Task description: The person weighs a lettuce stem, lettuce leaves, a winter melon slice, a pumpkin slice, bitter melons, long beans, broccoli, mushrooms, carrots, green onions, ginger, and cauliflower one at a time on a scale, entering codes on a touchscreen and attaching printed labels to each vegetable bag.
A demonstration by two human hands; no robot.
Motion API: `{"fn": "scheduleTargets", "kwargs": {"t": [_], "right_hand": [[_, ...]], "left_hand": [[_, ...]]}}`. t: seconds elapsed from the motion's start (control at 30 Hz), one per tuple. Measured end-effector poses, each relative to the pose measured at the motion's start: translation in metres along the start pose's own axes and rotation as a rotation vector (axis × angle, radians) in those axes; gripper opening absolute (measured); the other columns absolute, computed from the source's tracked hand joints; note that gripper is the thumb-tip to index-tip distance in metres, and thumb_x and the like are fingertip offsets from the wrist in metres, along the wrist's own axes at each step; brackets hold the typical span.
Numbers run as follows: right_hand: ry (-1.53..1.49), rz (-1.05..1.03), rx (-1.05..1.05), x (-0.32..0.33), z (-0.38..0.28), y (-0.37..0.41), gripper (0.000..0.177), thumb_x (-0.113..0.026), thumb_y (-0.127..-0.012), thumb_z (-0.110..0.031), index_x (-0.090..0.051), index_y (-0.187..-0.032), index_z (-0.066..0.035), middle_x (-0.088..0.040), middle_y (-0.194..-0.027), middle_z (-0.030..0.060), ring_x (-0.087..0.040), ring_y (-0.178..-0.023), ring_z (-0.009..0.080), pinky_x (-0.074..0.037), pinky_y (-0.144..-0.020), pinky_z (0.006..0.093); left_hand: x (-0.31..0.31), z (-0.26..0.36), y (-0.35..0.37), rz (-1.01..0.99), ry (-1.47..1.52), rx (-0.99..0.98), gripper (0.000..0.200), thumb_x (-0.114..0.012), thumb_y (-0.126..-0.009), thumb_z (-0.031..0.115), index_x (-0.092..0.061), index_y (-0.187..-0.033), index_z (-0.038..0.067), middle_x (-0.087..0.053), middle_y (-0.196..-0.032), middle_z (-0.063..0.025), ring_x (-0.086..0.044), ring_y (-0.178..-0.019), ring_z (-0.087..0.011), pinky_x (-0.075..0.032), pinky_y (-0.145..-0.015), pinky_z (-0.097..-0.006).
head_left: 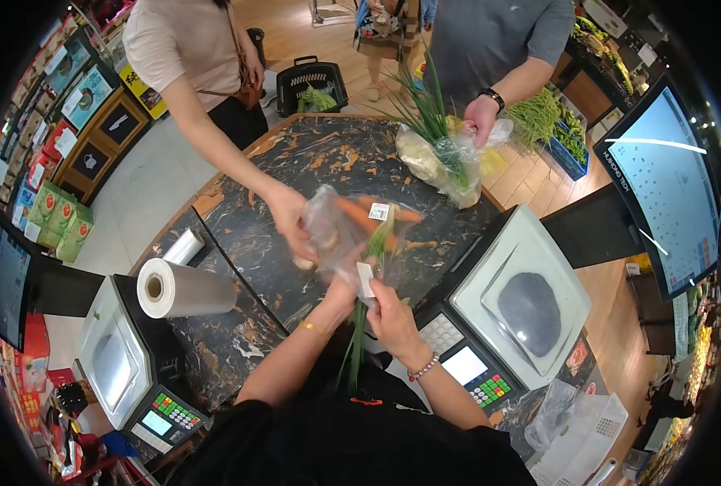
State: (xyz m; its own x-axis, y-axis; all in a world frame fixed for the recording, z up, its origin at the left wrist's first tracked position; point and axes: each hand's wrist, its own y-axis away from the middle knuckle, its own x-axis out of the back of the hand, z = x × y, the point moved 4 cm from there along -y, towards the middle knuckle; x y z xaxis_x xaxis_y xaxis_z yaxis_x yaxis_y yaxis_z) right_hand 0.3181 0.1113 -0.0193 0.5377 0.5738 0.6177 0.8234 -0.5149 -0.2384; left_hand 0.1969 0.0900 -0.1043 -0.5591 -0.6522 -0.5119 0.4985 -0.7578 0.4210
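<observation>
My left hand (342,290) is closed on a bunch of green onions (379,243), partly hidden behind clear plastic; its long leaves hang down between my wrists. My right hand (393,320) pinches a white label (366,280) against the bunch. Just beyond them, a clear plastic bag (322,215) overlaps a bag of carrots (401,215) that bears a barcode sticker (379,211). Another person's hand (294,225) reaches in from the left and touches the clear bag. Motion blurs the plastic.
Across the dark marbled counter (255,170), a second person's hand (482,117) holds bagged vegetables with green leaves (433,113). Scales stand right (506,324) and left (113,364). A plastic bag roll (186,287) lies left. A black basket (336,81) stands beyond.
</observation>
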Motion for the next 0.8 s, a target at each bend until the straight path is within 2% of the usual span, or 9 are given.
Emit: {"fn": "scheduleTargets", "kwargs": {"t": [0.03,0.13,0.3,0.47,0.53,0.57,0.67,0.77,0.8], "right_hand": [[-0.012,0.005,0.036,0.000,-0.002,0.001,0.047,-0.060,-0.085,0.003,-0.049,-0.130,0.000,-0.060,-0.101,0.0224,-0.063,-0.085,0.0410,-0.052,-0.072,0.0428],[0.009,0.038,-0.007,0.008,-0.003,-0.001,0.045,-0.060,-0.086,0.003,-0.049,-0.130,0.000,-0.060,-0.103,0.0218,-0.065,-0.085,0.0380,-0.053,-0.072,0.0406],[-0.091,0.030,-0.144,0.022,0.001,-0.006,0.045,-0.061,-0.088,0.001,-0.048,-0.132,0.000,-0.060,-0.100,0.0195,-0.066,-0.084,0.0315,-0.053,-0.072,0.0371],[-0.225,-0.002,-0.098,0.024,-0.002,-0.017,0.050,-0.060,-0.088,0.000,-0.045,-0.135,-0.002,-0.060,-0.100,0.0181,-0.066,-0.087,0.0359,-0.053,-0.075,0.0405],[-0.388,-0.062,-0.138,0.014,0.001,-0.023,0.054,-0.060,-0.090,0.003,-0.039,-0.140,0.000,-0.058,-0.111,0.0172,-0.064,-0.094,0.0237,-0.053,-0.081,0.0341],[-0.467,-0.095,-0.158,0.009,0.003,-0.028,0.057,-0.060,-0.090,0.005,-0.036,-0.142,0.001,-0.058,-0.117,0.0167,-0.064,-0.097,0.0177,-0.052,-0.084,0.0310],[-0.624,-0.117,-0.007,-0.007,-0.004,-0.049,0.062,-0.058,-0.086,0.003,-0.036,-0.144,-0.003,-0.059,-0.121,0.0197,-0.063,-0.109,0.0333,-0.052,-0.092,0.0401],[0.206,-0.307,0.361,0.008,-0.013,-0.069,0.068,-0.058,-0.082,0.003,-0.035,-0.145,-0.004,-0.055,-0.126,0.0252,-0.060,-0.117,0.0327,-0.048,-0.098,0.0427],[0.276,-0.324,0.424,0.002,-0.004,-0.068,0.074,-0.059,-0.079,0.003,-0.034,-0.148,-0.007,-0.062,-0.114,0.0244,-0.064,-0.107,0.0329,-0.047,-0.097,0.0440]], "left_hand": [[-0.003,-0.001,-0.015,-0.017,0.013,-0.027,0.029,-0.056,-0.096,0.008,-0.056,-0.123,0.000,-0.064,-0.099,-0.0091,-0.064,-0.076,-0.0213,-0.053,-0.065,-0.0322],[-0.006,0.020,-0.046,-0.059,-0.944,-0.365,0.034,-0.059,-0.088,0.007,-0.056,-0.122,0.000,-0.062,-0.104,-0.0164,-0.063,-0.089,-0.0323,-0.051,-0.076,-0.0417],[0.002,0.044,0.060,-0.177,-1.436,-0.904,0.058,-0.073,-0.080,0.021,-0.051,-0.129,-0.001,-0.056,-0.114,-0.0190,-0.052,-0.111,-0.0371,-0.042,-0.094,-0.0466],[-0.005,0.111,0.115,0.035,-1.397,-0.955,0.080,-0.086,-0.062,0.035,-0.051,-0.125,0.000,-0.053,-0.122,-0.0199,-0.049,-0.116,-0.0420,-0.035,-0.102,-0.0530],[-0.009,0.096,0.099,-0.001,-1.437,-0.919,0.098,-0.089,-0.055,0.039,-0.044,-0.133,0.001,-0.050,-0.131,-0.0194,-0.047,-0.121,-0.0407,-0.033,-0.103,-0.0517],[-0.012,0.073,0.088,-0.044,-1.327,-0.870,0.086,-0.088,-0.062,0.036,-0.050,-0.130,0.000,-0.057,-0.121,-0.0184,-0.051,-0.119,-0.0383,-0.036,-0.102,-0.0477],[0.043,-0.016,0.043,0.002,-0.611,-0.338,0.041,-0.076,-0.083,0.024,-0.065,-0.113,-0.001,-0.065,-0.100,-0.0105,-0.060,-0.105,-0.0245,-0.043,-0.095,-0.0380],[0.056,-0.012,0.049,0.073,-0.157,-0.106,0.020,-0.066,-0.094,0.018,-0.071,-0.102,-0.001,-0.066,-0.094,-0.0053,-0.059,-0.099,-0.0153,-0.045,-0.091,-0.0327],[0.054,-0.001,0.052,0.028,-0.103,-0.092,0.020,-0.064,-0.096,0.017,-0.072,-0.101,-0.001,-0.066,-0.097,-0.0044,-0.058,-0.100,-0.0131,-0.045,-0.091,-0.0318]]}}
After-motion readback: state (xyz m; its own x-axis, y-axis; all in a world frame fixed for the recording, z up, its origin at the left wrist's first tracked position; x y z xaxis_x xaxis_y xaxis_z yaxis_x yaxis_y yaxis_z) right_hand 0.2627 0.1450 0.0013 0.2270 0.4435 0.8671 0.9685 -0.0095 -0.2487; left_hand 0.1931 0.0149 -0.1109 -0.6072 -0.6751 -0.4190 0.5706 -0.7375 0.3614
